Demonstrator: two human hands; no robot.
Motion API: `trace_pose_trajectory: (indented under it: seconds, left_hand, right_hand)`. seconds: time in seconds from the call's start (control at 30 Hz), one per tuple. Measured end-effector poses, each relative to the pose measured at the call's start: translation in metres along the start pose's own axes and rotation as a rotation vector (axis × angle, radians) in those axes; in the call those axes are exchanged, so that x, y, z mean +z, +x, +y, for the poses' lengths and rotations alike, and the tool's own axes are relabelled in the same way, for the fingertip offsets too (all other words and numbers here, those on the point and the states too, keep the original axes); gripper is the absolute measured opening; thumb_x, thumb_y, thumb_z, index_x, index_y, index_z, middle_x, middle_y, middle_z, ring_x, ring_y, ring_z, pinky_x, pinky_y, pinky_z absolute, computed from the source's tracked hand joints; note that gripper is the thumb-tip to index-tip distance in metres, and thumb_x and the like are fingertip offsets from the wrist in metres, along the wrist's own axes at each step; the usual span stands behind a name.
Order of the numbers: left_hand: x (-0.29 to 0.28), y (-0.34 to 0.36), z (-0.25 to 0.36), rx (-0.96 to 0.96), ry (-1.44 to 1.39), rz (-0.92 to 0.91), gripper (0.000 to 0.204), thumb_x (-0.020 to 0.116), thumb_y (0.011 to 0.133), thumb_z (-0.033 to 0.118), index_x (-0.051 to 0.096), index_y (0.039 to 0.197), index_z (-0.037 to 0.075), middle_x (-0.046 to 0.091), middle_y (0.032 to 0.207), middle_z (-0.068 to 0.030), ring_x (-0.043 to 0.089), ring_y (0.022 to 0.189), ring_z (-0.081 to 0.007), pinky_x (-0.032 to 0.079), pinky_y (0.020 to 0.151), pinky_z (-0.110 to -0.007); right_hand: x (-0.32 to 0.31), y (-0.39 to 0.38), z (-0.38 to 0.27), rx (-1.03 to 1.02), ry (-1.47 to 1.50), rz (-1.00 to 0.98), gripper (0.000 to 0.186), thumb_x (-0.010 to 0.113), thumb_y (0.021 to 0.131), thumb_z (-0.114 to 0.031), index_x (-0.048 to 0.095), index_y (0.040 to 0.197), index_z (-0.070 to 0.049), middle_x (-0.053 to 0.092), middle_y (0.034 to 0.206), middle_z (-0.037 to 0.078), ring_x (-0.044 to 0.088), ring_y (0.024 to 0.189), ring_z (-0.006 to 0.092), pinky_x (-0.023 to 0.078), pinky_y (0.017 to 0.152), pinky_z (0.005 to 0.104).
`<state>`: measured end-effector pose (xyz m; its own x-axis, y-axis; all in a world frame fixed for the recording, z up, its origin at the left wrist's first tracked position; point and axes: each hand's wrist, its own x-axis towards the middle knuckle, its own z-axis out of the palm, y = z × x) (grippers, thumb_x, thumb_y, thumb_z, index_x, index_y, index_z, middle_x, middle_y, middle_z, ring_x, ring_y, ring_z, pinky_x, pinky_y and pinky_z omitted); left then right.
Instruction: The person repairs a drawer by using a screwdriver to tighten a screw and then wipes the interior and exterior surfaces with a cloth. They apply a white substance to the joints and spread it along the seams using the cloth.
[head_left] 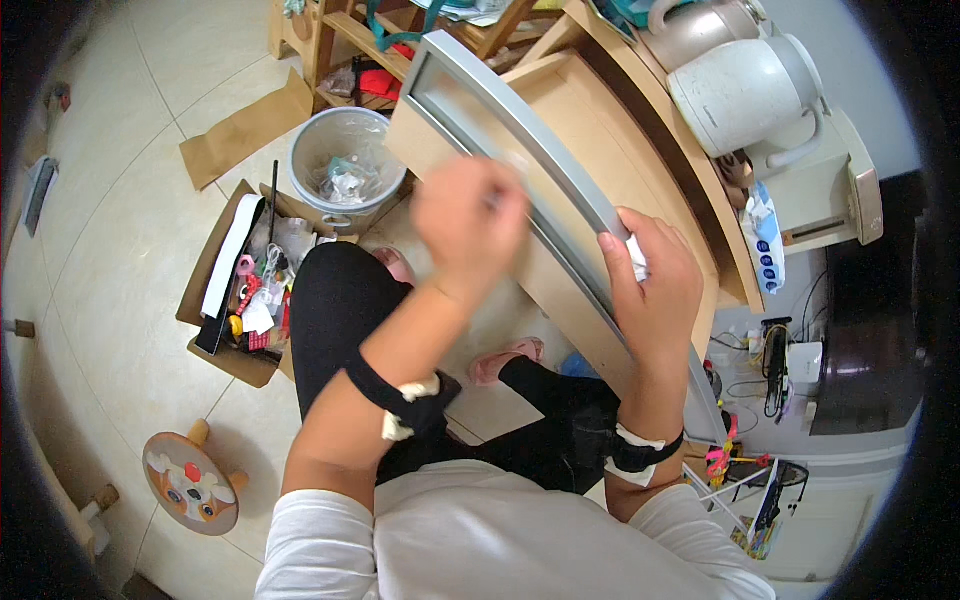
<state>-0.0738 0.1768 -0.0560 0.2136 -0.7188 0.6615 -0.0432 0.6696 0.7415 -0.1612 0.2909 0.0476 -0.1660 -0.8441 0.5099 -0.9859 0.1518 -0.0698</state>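
My left hand (470,215), blurred, is curled against the silver-edged front panel (530,135) of a pale wooden drawer (595,180); whatever lies between its fingers is indistinct. My right hand (645,270) is wrapped over the panel's edge, thumb on the near side, with a crumpled white tissue or cloth (636,258) in its fingers. The drawer sits pulled out from a wooden cabinet (690,120), above my legs. Straps with white padding circle both of my forearms.
Kettles (740,95) and a wipes pack (765,245) are on the cabinet. A lined bin (342,120), cluttered box (245,372), cardboard sheet (240,135) and round stool (190,480) stand or lie leftward. Cables and a dark screen (865,340) are at right.
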Motion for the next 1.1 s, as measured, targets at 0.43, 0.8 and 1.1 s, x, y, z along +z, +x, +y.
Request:
trace_pose_trajectory:
  seconds: [0.43, 0.8, 1.1]
  left_hand:
    - [-0.007, 0.043, -0.038, -0.119, -0.033, 0.149, 0.012, 0.064, 0.075, 0.002, 0.053, 0.069, 0.006, 0.059, 0.069, -0.0103, 0.057, 0.063, -0.0285, 0.044, 0.058, -0.036]
    - [-0.005, -0.011, -0.005, 0.259, -0.011, -0.061, 0.010, 0.063, 0.069, 0.000, 0.058, 0.070, 0.009, 0.058, 0.071, -0.0060, 0.059, 0.071, -0.0219, 0.047, 0.071, -0.034]
    - [0.002, 0.014, -0.028, -0.013, -0.092, 0.068, 0.016, 0.063, 0.075, -0.005, 0.052, 0.066, 0.004, 0.061, 0.073, -0.0096, 0.058, 0.065, -0.0198, 0.046, 0.062, -0.028]
  right_hand:
    - [-0.001, 0.000, 0.000, -0.022, -0.021, 0.006, 0.022, 0.066, 0.080, -0.020, 0.063, 0.094, -0.003, 0.062, 0.079, 0.012, 0.058, 0.072, 0.0297, 0.044, 0.062, 0.0368]
    - [-0.003, 0.000, -0.003, -0.012, -0.008, -0.004, 0.022, 0.067, 0.079, -0.018, 0.063, 0.094, -0.002, 0.062, 0.079, 0.013, 0.057, 0.073, 0.0307, 0.044, 0.063, 0.0373]
    - [-0.002, 0.002, -0.002, -0.010, -0.028, 0.020, 0.022, 0.067, 0.078, -0.018, 0.064, 0.093, -0.003, 0.063, 0.080, 0.012, 0.058, 0.072, 0.0301, 0.044, 0.063, 0.0374]
